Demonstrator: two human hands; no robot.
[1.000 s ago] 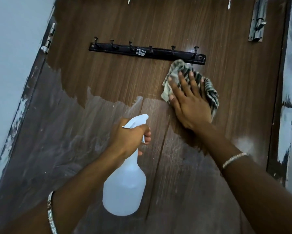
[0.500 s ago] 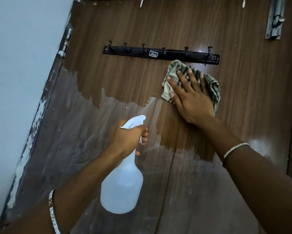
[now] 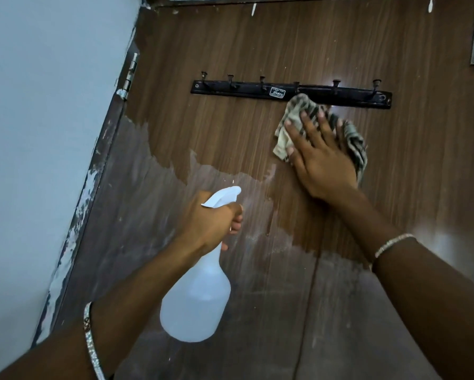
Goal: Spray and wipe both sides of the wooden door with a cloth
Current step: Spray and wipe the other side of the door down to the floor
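Wiping the wooden door (image 3: 257, 50) below its hook rail (image 3: 290, 91)

The right hand (image 3: 322, 160) pressed flat, fingers spread, pinning the striped cloth (image 3: 356, 144) there; the left hand (image 3: 211, 220) gripped the spray bottle (image 3: 196, 303), aimed for respraying.

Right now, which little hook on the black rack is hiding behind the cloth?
The fourth hook from the left on the black metal hook rack: the striped green cloth under the right hand covers its base. The other five hooks show fully.
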